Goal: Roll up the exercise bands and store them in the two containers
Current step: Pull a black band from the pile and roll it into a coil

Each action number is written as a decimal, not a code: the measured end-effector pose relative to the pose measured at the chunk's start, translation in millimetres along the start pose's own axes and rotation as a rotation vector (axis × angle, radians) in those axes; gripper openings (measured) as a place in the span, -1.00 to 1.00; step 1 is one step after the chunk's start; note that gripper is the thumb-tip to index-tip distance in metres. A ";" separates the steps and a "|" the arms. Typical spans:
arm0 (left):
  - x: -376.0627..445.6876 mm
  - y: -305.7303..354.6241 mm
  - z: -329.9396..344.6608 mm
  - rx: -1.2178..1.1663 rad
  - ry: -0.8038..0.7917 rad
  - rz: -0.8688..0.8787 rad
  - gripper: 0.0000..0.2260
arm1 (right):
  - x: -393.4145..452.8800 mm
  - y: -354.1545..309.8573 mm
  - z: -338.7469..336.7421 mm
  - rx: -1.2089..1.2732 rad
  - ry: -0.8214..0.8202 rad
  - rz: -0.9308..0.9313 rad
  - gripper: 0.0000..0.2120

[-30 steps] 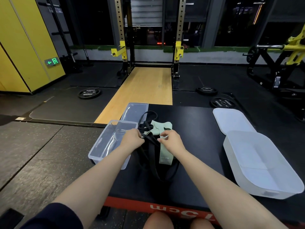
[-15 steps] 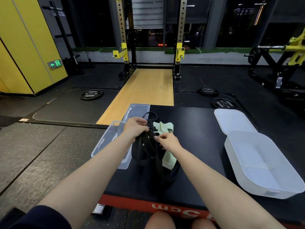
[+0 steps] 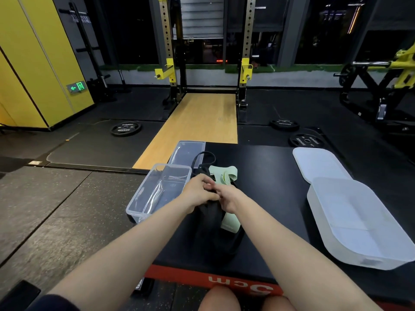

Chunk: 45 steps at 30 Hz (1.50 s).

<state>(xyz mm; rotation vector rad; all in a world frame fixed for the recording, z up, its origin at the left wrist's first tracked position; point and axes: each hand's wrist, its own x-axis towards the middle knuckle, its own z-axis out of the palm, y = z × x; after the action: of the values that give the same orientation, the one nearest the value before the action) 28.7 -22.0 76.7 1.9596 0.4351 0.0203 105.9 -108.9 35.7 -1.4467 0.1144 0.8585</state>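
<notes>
- On the far left, a yellow wall point(image 3: 27, 63) with a green exit sign point(image 3: 76, 86) at its base, and a black weight plate point(image 3: 125, 128) flat on the dark floor near it.
- On the left edge of the black platform point(image 3: 269, 176), a clear container point(image 3: 157, 194) stands open, with its clear lid point(image 3: 187, 151) lying just behind it.
- Just right of that container, the left hand point(image 3: 198, 191) has its fingers curled on the black bands point(image 3: 211, 223), gripping them near their top.
- The black bands lie in a loose heap in the middle of the platform, one thin loop reaching back over the clear lid's corner.
- The right hand point(image 3: 228, 197) meets the left, fingertips touching; it pinches the same black bands.
- A pale green band point(image 3: 224, 176) lies tangled with the black ones, showing behind the hands and again below the right wrist.
- On the right, a white container point(image 3: 359, 225) sits open, its white lid point(image 3: 318, 162) touching its far end.
- Behind, a yellow rack point(image 3: 166, 52) straddles a wooden strip point(image 3: 202, 122).
</notes>
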 end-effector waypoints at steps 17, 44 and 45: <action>8.2 2.4 -21.6 -0.158 -0.059 -0.297 -0.65 | -20.3 -19.9 -5.1 0.132 -0.052 -0.293 -0.82; -9.2 49.6 -15.4 -0.747 -0.235 -0.151 -0.76 | -66.0 -39.2 -33.5 0.017 -0.166 -0.137 -0.54; -11.2 48.6 -12.0 -0.708 -0.266 -0.147 -0.77 | -66.7 -41.5 -30.8 0.033 -0.153 -0.106 -0.55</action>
<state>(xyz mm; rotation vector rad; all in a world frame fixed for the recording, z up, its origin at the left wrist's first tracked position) 29.9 -32.3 126.9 1.2098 0.3333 -0.1586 95.4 -161.2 101.1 -1.3390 -0.0626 0.8725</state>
